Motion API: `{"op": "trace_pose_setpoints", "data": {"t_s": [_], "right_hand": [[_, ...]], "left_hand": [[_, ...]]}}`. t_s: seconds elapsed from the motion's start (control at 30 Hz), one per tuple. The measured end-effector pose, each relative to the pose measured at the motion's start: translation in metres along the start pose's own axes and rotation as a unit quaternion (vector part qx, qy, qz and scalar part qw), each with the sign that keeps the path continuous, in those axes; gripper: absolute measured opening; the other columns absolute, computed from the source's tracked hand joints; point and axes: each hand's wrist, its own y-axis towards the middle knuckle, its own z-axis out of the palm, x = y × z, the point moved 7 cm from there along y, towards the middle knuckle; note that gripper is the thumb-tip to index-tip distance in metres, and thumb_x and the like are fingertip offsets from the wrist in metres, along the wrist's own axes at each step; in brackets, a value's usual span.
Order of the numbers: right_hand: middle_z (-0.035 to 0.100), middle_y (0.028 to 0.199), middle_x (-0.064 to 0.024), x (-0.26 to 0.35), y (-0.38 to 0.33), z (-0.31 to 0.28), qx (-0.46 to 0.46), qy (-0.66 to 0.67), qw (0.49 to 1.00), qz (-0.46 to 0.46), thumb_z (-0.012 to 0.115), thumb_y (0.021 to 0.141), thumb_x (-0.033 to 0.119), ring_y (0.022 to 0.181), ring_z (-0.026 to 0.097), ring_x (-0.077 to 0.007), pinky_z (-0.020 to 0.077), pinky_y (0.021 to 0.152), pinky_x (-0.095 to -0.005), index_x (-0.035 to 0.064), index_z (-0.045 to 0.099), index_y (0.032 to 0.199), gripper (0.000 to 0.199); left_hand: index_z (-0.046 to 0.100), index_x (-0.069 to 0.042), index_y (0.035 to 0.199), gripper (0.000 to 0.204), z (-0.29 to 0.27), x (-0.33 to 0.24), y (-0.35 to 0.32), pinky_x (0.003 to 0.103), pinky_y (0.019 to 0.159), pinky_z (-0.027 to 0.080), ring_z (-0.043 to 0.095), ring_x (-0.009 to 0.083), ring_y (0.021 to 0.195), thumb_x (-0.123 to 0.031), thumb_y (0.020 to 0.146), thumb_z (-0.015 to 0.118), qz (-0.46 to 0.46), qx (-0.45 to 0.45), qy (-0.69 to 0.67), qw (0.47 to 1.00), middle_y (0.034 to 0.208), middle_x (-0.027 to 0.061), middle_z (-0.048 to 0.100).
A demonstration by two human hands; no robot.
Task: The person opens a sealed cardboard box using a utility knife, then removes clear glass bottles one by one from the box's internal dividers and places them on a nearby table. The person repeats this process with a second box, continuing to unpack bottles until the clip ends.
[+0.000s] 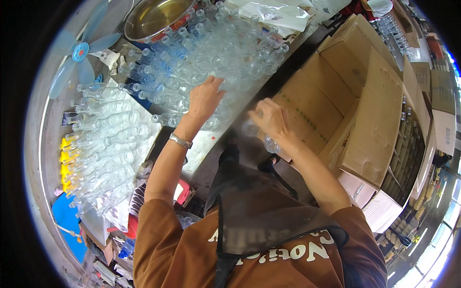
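My right hand is closed around clear glass bottles, in front of the open cardboard box. One glass bottle shows its round end below the palm, and another blurred piece of glass shows beside the fingers. Over the table's near side, my left hand reaches to the edge of a crowd of standing clear glass bottles. Its thumb is apart from its bent fingers, and I see nothing in its grasp. The fingertips are close to the bottles; whether they touch cannot be made out.
Rows of glass bottles lie on their sides at the left. The open cardboard box stands at the right, beside a box with dividers. A blue-bladed fan and a metal basin are at the far left.
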Motion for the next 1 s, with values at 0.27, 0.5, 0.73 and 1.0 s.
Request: {"op": "trace_pose_setpoints", "data": {"t_s": [0.27,0.5,0.73,1.0], "right_hand": [[0.060,0.087,-0.0078,0.008,0.047,0.000,-0.046,-0.031,0.998,0.002,0.076,0.078,0.030,0.077,0.064,-0.0328,0.0499,0.065,-0.0429,0.0066,0.059,0.079,0.029],[0.057,0.095,-0.0097,0.033,0.062,0.018,-0.047,-0.026,0.997,-0.056,0.077,0.077,0.047,0.079,0.066,-0.0340,0.0531,0.066,-0.0447,0.0083,0.064,0.094,0.044],[0.068,0.088,-0.0122,-0.029,0.062,-0.051,-0.202,0.017,0.979,0.012,0.076,0.082,0.035,0.072,0.067,-0.0281,0.0533,0.064,-0.0387,0.0093,0.071,0.093,0.028],[0.070,0.080,-0.0118,-0.110,0.121,-0.132,-0.359,-0.057,0.919,0.152,0.071,0.088,0.032,0.074,0.068,-0.0306,0.0514,0.065,-0.0381,0.0104,0.071,0.090,0.022]], "left_hand": [[0.062,-0.010,0.118,0.033,-0.027,-0.018,-0.009,0.043,0.071,0.054,0.068,0.0312,0.080,-0.019,0.087,0.067,-0.035,-0.099,-0.065,0.992,0.121,0.0079,0.062],[0.064,-0.010,0.116,0.030,-0.028,-0.014,-0.033,0.037,0.065,0.053,0.069,0.0223,0.072,-0.013,0.087,0.068,-0.069,-0.121,-0.094,0.986,0.119,0.0081,0.064],[0.064,-0.005,0.114,0.027,-0.047,-0.007,-0.069,0.027,0.056,0.052,0.065,0.0172,0.068,0.000,0.087,0.066,-0.063,-0.191,-0.169,0.965,0.112,0.0122,0.065],[0.065,-0.002,0.110,0.027,-0.029,-0.030,-0.111,0.028,0.058,0.053,0.065,0.0201,0.067,0.006,0.084,0.065,-0.077,-0.120,-0.221,0.965,0.105,0.0153,0.068]]}}
